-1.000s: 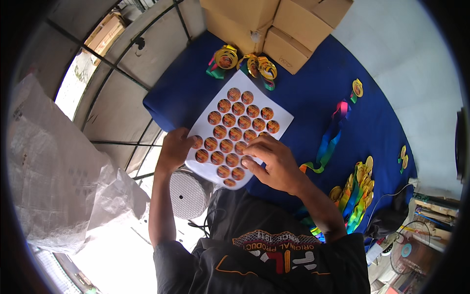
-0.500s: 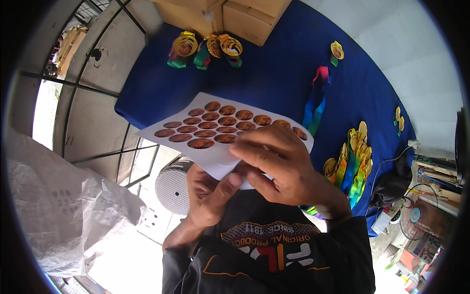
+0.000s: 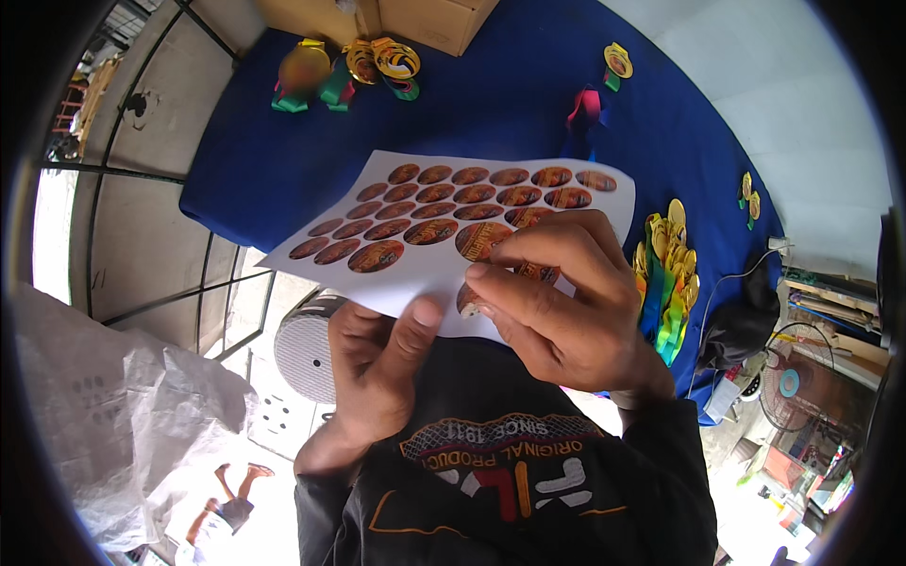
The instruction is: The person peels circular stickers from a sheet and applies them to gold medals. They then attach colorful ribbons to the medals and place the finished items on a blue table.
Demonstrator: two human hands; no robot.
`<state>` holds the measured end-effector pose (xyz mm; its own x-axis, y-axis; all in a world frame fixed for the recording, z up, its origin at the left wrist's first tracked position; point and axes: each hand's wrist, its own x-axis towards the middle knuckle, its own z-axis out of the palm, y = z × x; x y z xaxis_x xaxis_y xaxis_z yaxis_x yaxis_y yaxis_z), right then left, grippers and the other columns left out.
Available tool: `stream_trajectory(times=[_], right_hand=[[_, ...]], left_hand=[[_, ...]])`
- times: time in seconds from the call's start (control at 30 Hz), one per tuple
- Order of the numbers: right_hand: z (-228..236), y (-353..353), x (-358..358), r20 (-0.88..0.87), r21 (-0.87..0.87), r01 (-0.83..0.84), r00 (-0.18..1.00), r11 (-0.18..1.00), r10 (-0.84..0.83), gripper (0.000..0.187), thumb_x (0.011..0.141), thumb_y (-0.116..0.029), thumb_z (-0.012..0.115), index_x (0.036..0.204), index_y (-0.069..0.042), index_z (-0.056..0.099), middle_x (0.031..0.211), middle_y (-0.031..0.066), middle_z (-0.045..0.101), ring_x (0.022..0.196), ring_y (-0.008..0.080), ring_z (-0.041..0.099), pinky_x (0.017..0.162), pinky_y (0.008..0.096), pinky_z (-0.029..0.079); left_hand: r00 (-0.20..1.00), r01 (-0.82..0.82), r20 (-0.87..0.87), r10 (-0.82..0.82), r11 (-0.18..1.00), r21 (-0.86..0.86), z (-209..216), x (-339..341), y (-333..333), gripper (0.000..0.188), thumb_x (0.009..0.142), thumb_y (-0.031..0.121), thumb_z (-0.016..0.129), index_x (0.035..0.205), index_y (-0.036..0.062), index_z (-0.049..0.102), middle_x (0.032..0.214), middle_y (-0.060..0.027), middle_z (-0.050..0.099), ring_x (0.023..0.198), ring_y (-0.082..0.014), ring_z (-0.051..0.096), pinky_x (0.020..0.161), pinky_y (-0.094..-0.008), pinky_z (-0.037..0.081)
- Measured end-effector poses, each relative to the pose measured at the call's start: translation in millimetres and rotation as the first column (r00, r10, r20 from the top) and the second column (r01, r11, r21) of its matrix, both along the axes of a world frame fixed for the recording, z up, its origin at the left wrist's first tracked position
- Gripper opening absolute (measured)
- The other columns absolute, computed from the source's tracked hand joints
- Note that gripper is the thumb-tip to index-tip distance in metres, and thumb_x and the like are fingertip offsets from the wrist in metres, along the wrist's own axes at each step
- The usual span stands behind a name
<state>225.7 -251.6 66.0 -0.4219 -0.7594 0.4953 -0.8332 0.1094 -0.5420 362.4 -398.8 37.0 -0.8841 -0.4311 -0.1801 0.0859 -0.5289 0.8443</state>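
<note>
A white sheet of round orange-brown stickers [image 3: 435,193] is held up in front of me, tilted, with several rows of stickers on it. My left hand [image 3: 382,354] grips the sheet's near edge, thumb on top and fingers beneath. Over the right part of the sheet, my right hand [image 3: 576,302] has its thumb and fingertips pinched at the edge of one round sticker [image 3: 466,299]. Whether that sticker is wholly off the sheet, I cannot tell. My right fingers hide some neighbouring stickers. The sheet's near left part is bare white.
Gold medals [image 3: 396,58] with ribbons lie at the far side of a blue-covered table [image 3: 472,104], by cardboard boxes [image 3: 429,21]. A heap of medals [image 3: 675,255] lies at the right. A fan [image 3: 793,382] stands right; a translucent plastic sheet [image 3: 123,406] hangs left.
The sheet has turned flatter toward view, showing more stickers. My right fingers, earlier over a white area, now pinch a visible round sticker. The view has shifted, and a person's legs appear lower left.
</note>
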Motion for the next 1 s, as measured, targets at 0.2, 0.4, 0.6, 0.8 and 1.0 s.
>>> stream_trajectory(times=[0.2,0.4,0.6,0.8,1.0], right_hand=[[4.3,5.7,-3.8,-0.023,0.014,0.025,0.999,1.0,-0.024,0.04,0.07,0.002,0.084,0.109,-0.007,0.077,0.106,0.0085,0.067,0.091,0.0257,0.063,0.075,0.0371,0.053],[6.1,8.9,2.8,0.045,-0.019,0.021,0.999,1.0,-0.02,0.034,0.074,-0.005,0.086,0.106,-0.002,0.076,0.109,0.0126,0.069,0.092,0.0273,0.066,0.074,0.0365,0.053],[0.7,12.7,3.2,0.186,-0.048,-0.007,0.982,0.999,0.016,0.034,0.08,-0.01,0.085,0.11,0.001,0.075,0.111,0.0153,0.07,0.094,0.0256,0.068,0.077,0.035,0.054],[4.2,20.3,-1.4,0.221,-0.075,0.064,0.974,0.995,-0.046,0.044,0.076,-0.004,0.086,0.118,0.001,0.073,0.117,0.0173,0.068,0.101,0.0252,0.068,0.082,0.0321,0.055],[-1.8,12.9,2.5,0.26,-0.06,0.003,0.966,0.998,0.013,0.048,0.073,0.0,0.086,0.119,0.0,0.073,0.118,0.0178,0.067,0.103,0.0261,0.068,0.083,0.0333,0.056]], left_hand=[[0.995,-0.095,-0.018,0.095,0.995,0.002,7.4,-7.8,12.1,0.039,0.095,0.008,0.075,0.13,-0.0043,0.062,0.124,-0.0125,0.069,0.11,-0.0193,0.065,0.103,-0.0338,0.047],[0.999,-0.041,-0.019,0.041,0.999,-0.006,1.4,-3.3,16.0,0.061,0.091,0.01,0.079,0.142,-0.003,0.049,0.135,-0.0168,0.062,0.122,-0.0277,0.063,0.111,-0.0431,0.047],[0.989,-0.018,-0.151,0.011,0.999,-0.043,-6.7,-5.1,22.7,0.062,0.088,-0.001,0.076,0.144,-0.0013,0.049,0.136,-0.0163,0.061,0.125,-0.0283,0.06,0.113,-0.0448,0.044],[0.999,-0.031,-0.036,0.031,0.999,-0.016,-5.6,0.4,30.0,0.064,0.089,0.005,0.074,0.147,-0.0012,0.045,0.14,-0.0165,0.058,0.129,-0.029,0.057,0.115,-0.0457,0.042],[0.999,0.048,-0.013,-0.048,0.999,0.003,-8.4,-6.6,25.4,0.067,0.092,0.014,0.075,0.148,-0.0016,0.042,0.141,-0.0168,0.057,0.129,-0.0306,0.057,0.113,-0.0461,0.044]])
